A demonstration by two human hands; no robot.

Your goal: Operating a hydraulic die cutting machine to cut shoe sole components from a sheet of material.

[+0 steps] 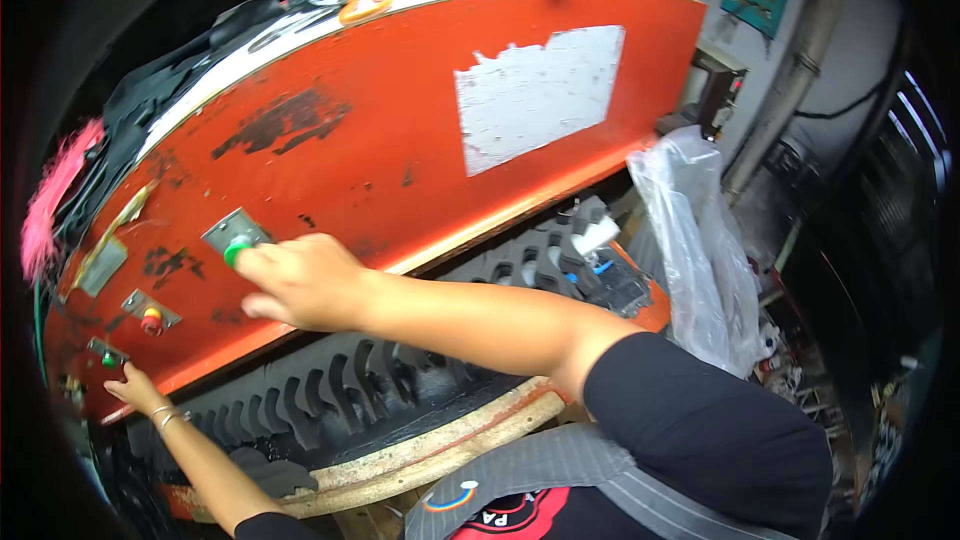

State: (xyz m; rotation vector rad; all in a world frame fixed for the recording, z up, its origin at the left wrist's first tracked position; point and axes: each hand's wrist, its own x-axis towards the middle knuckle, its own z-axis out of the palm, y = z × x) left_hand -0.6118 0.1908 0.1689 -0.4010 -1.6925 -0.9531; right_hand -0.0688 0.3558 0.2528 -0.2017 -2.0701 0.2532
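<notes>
My right hand (315, 285) reaches across to the red machine panel (400, 130). Its fingers touch a green push button (237, 250) on a metal plate, with the thumb held apart. Lower and farther left, my left hand (138, 390) has its fingertips at a second green push button (109, 360). Both hands look open and hold nothing. Between them a red mushroom-shaped button with a yellow collar (151, 320) sits on its own plate. Below the panel lies a row of dark curved pieces (340, 380), partly hidden by my right arm.
A pale, worn curved edge (440, 450) borders the dark bed nearest me. Clear plastic sheeting (700, 240) hangs at the right, beside a grey pipe (800, 70). White and blue bits (597, 240) lie at the bed's right end. Pink fringed material (62, 195) hangs far left.
</notes>
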